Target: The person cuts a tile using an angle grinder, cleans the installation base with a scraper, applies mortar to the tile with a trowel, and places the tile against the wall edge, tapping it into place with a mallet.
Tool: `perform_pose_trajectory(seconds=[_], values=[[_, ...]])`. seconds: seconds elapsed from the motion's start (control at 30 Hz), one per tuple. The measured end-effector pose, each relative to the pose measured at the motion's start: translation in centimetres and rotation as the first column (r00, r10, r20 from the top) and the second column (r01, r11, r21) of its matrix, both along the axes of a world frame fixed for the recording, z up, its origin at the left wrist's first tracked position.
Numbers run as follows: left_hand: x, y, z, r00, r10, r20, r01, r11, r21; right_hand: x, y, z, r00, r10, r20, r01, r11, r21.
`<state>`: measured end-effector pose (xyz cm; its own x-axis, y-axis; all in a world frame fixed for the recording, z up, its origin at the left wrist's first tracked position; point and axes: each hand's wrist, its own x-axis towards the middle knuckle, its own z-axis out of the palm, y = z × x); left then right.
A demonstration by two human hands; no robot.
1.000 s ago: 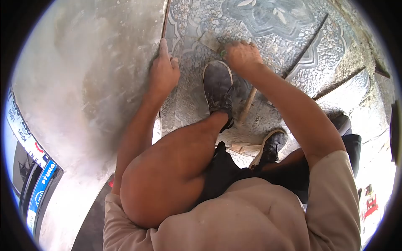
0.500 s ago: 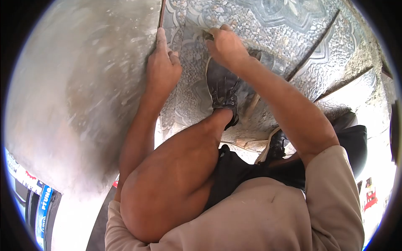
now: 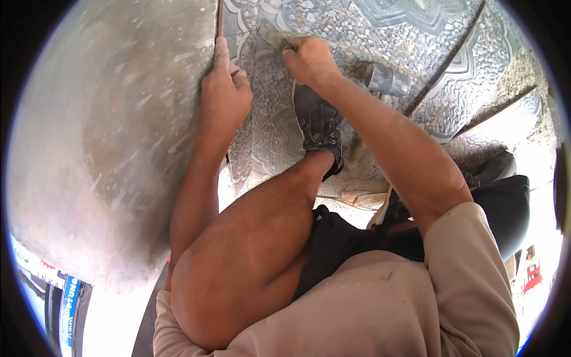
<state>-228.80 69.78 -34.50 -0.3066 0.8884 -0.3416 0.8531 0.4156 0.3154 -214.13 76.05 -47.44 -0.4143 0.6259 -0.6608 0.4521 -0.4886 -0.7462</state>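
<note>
My left hand (image 3: 226,95) is at the edge of a smooth grey cement surface (image 3: 137,89). Its index finger stretches along the seam and touches the lower end of a thin brown strip (image 3: 220,18); the other fingers are curled, and I see nothing held. My right hand (image 3: 312,61) is closed around a flat-bladed scraper, probably a putty knife (image 3: 271,34), whose handle is mostly hidden in the fist. Its blade points left over the patterned, pebble-textured tiles (image 3: 333,24), near the seam. Whether the blade touches the tile I cannot tell.
My dark shoe (image 3: 318,119) rests on the tiles just below my right hand. A short grey cylinder (image 3: 386,80) lies right of that hand. Dark gaps (image 3: 446,62) run between tiles at the right, beside rough mortar (image 3: 517,77). My bent knee (image 3: 208,285) is below the left arm.
My right hand has moved slightly left, and more of the scraper blade shows. The left index finger stays at the seam. The grey cylinder is less covered by my right arm.
</note>
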Motion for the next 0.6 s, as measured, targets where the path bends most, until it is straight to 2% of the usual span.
perform_pose_trajectory(seconds=[0.1, 0.17, 0.3, 0.37, 0.4, 0.5, 0.57, 0.6], values=[[0.0, 0.0, 0.1, 0.999, 0.012, 0.032, -0.012, 1.0, 0.002, -0.3, 0.0, -0.3, 0.995, 0.051, 0.08, -0.056, 0.997, 0.054], [0.0, 0.1, 0.2, 1.0, 0.0, 0.03, 0.0, 1.0, 0.003, -0.3, -0.2, -0.1, 0.987, 0.079, 0.141, -0.125, 0.929, 0.349], [0.1, 0.1, 0.2, 0.999, 0.013, 0.034, -0.013, 1.0, -0.005, 0.5, 0.5, 0.3, 0.985, 0.174, 0.012, -0.172, 0.962, 0.214], [0.0, 0.1, 0.1, 0.999, 0.013, 0.036, -0.013, 1.0, 0.0, 0.4, 0.8, 0.3, 0.966, 0.218, 0.142, -0.254, 0.906, 0.338], [0.0, 0.1, 0.1, 0.999, 0.012, 0.037, -0.012, 1.0, 0.005, 0.1, 0.7, 0.4, 0.966, 0.218, 0.141, -0.254, 0.907, 0.338], [0.1, 0.1, 0.0, 0.997, 0.055, 0.06, -0.055, 0.998, -0.003, -0.3, 0.4, 1.0, 0.959, 0.147, 0.244, -0.205, 0.95, 0.236], [0.1, 0.1, -0.1, 0.997, 0.052, 0.051, -0.052, 0.999, -0.002, -0.1, 0.8, 1.2, 0.992, 0.098, 0.08, -0.099, 0.995, 0.004], [0.1, 0.1, -0.1, 0.998, 0.05, 0.04, -0.05, 0.999, 0.0, -0.1, 0.7, 1.3, 0.992, 0.098, 0.08, -0.098, 0.995, 0.004]])
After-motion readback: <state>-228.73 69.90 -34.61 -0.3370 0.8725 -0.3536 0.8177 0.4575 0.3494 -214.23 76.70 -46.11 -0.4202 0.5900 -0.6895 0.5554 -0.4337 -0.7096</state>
